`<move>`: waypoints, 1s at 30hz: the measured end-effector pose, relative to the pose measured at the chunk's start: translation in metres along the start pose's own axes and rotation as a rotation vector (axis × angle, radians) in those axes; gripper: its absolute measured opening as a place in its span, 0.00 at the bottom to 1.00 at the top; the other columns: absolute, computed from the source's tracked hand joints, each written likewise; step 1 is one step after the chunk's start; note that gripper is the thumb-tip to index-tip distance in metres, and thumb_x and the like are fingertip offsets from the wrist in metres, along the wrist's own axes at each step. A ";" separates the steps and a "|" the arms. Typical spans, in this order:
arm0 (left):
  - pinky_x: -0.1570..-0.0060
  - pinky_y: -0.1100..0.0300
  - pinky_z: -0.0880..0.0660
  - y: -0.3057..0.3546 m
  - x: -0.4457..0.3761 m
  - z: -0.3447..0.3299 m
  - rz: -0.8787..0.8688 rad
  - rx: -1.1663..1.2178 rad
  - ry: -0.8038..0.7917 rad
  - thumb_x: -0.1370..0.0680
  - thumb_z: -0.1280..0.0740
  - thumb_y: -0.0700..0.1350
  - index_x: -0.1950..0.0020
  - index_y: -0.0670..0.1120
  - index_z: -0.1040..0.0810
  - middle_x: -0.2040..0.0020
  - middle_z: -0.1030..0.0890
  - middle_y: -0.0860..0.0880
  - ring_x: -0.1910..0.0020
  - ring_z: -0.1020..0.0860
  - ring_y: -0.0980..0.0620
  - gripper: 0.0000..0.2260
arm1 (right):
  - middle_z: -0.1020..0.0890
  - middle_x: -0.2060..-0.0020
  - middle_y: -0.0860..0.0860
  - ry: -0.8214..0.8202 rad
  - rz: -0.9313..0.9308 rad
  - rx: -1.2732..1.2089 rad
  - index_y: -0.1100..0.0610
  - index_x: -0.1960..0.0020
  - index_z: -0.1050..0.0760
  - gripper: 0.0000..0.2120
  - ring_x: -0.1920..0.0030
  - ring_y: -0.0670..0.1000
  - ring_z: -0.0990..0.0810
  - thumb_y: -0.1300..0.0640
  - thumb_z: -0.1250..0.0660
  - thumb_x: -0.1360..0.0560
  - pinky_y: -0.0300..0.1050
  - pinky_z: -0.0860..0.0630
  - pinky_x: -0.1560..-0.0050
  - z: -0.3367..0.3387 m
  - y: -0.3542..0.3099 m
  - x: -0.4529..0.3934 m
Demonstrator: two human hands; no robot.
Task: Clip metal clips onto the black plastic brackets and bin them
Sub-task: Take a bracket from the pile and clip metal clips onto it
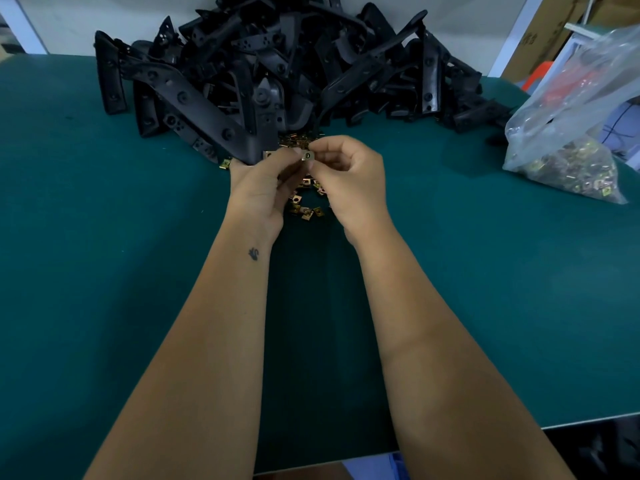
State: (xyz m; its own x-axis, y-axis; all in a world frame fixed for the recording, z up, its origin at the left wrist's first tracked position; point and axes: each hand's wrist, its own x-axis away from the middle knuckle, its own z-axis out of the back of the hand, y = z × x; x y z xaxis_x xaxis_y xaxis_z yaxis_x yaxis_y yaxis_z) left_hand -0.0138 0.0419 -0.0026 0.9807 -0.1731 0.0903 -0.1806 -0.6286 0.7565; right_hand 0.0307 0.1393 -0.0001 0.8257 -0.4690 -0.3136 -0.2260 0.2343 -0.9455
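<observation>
At mid-frame both hands, left hand (258,188) and right hand (341,178), pinch one metal clip (307,155) by the big bracket pile (277,71) at the top, most work seemingly left, no bin visible.

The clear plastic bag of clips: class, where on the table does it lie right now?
In the head view the bag lies at the table's far right edge, right of the bracket pile, well away from both hands.

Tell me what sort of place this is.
Probably a small factory assembly bench: a heap of black plastic brackets on a green work mat, loose metal clips beside a plastic bag of clips, and cardboard boxes behind.
</observation>
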 end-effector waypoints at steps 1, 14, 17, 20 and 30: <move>0.57 0.57 0.19 0.000 0.000 -0.001 0.002 0.011 0.002 0.27 0.31 0.27 0.43 0.40 0.31 0.58 0.20 0.43 0.61 0.17 0.50 0.17 | 0.17 0.61 0.45 0.001 0.007 0.007 0.50 0.56 0.21 0.14 0.59 0.39 0.20 0.69 0.28 0.28 0.35 0.22 0.54 0.000 0.000 0.000; 0.54 0.55 0.17 -0.001 0.000 0.000 -0.003 0.064 -0.020 0.27 0.33 0.24 0.50 0.43 0.34 0.61 0.21 0.44 0.64 0.17 0.50 0.17 | 0.18 0.61 0.45 0.002 0.029 0.108 0.50 0.55 0.22 0.11 0.59 0.38 0.22 0.66 0.29 0.27 0.32 0.25 0.57 0.002 0.002 -0.001; 0.54 0.55 0.17 -0.001 0.000 -0.001 -0.020 0.052 -0.007 0.27 0.33 0.24 0.49 0.43 0.34 0.57 0.22 0.42 0.62 0.17 0.49 0.18 | 0.18 0.60 0.47 0.001 0.013 0.125 0.51 0.54 0.22 0.10 0.60 0.39 0.22 0.66 0.30 0.26 0.30 0.27 0.59 0.001 0.003 -0.001; 0.51 0.53 0.18 -0.003 0.000 -0.001 -0.028 0.023 0.017 0.27 0.32 0.24 0.47 0.43 0.34 0.52 0.23 0.40 0.57 0.18 0.46 0.19 | 0.18 0.58 0.48 0.001 0.000 0.144 0.52 0.52 0.23 0.09 0.59 0.40 0.21 0.66 0.31 0.24 0.30 0.26 0.59 -0.001 0.003 -0.001; 0.54 0.56 0.18 -0.003 -0.008 0.005 -0.080 -0.067 0.101 0.29 0.29 0.27 0.47 0.44 0.35 0.52 0.23 0.43 0.56 0.19 0.49 0.22 | 0.16 0.58 0.50 0.075 -0.042 0.110 0.50 0.54 0.25 0.09 0.59 0.44 0.19 0.63 0.30 0.25 0.42 0.21 0.58 0.006 0.003 -0.001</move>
State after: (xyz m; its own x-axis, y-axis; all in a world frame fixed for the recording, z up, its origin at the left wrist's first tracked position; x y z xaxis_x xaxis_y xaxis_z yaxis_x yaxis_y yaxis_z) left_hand -0.0211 0.0410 -0.0085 0.9949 -0.0452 0.0900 -0.0994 -0.5847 0.8051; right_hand 0.0319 0.1456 -0.0022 0.7917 -0.5414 -0.2831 -0.1302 0.3032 -0.9440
